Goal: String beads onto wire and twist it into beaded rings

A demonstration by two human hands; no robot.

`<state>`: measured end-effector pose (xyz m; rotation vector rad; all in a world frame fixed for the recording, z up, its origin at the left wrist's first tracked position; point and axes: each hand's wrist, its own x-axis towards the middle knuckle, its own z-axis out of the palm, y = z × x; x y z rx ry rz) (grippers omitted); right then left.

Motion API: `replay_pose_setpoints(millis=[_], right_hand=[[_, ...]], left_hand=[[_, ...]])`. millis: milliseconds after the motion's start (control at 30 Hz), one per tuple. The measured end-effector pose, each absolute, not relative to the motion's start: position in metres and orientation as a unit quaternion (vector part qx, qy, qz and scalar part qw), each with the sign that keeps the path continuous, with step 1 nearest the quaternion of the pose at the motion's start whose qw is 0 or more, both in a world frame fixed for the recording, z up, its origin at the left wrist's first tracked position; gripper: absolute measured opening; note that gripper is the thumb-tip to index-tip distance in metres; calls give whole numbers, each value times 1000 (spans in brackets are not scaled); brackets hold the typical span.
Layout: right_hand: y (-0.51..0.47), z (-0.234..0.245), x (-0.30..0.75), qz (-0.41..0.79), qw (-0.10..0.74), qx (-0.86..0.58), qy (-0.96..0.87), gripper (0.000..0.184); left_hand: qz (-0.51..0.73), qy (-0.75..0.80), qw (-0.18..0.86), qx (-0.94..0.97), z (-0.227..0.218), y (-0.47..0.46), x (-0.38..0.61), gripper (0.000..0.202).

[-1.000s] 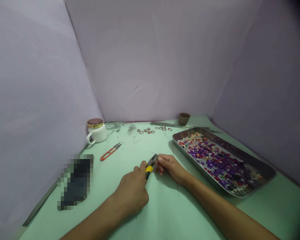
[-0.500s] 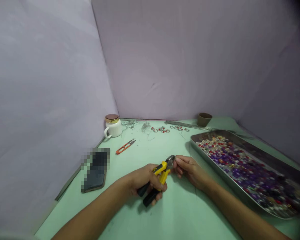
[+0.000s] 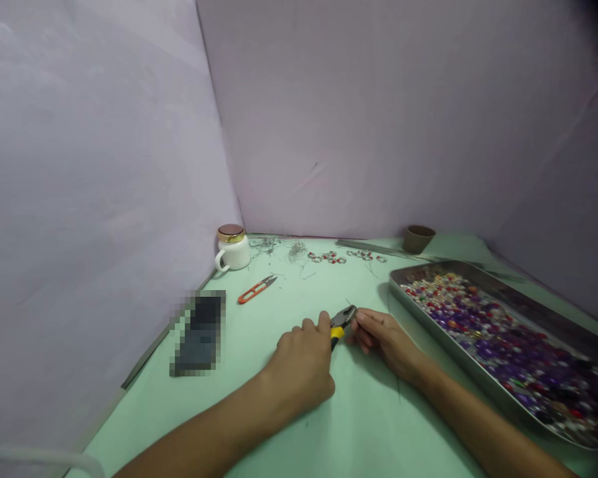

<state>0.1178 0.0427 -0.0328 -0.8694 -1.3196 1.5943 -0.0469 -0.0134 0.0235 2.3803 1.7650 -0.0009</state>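
Note:
My left hand (image 3: 303,362) is wrapped round the yellow-and-black handles of a pair of pliers (image 3: 342,318), its back turned up so that most of the handles are hidden. The metal jaws point up and right, against the fingertips of my right hand (image 3: 386,338). Thumb and forefinger of that hand pinch a thin wire (image 3: 349,302) at the jaws; a short end of it sticks out beyond them. Whether a bead or loop sits between the fingertips is too small to make out.
A metal tray (image 3: 443,345) of mixed beads stands at the right. Orange thread snips (image 3: 255,291), a phone (image 3: 199,335) and a lidded white mug (image 3: 233,252) are at the left. Farther back lie wire scraps (image 3: 298,250), red-and-silver beaded pieces (image 3: 329,257), long wires (image 3: 373,248) and a brown cup (image 3: 418,239).
My left hand has rolled over on the pliers, its back now covering the handles that showed before. The right hand keeps its pinch by the jaws. The whole view has shifted slightly.

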Motion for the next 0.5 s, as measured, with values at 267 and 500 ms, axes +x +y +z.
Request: replay_pose_setpoints(millis=[267,500], right_hand=[[43,-33,120,626,423,-327,-568,35],[45,-35,121,624,448,-299,-566,35]], left_hand=[[81,528,437,723,35,-1,-64,42],[162,319,815,455,17,15,-73,40]])
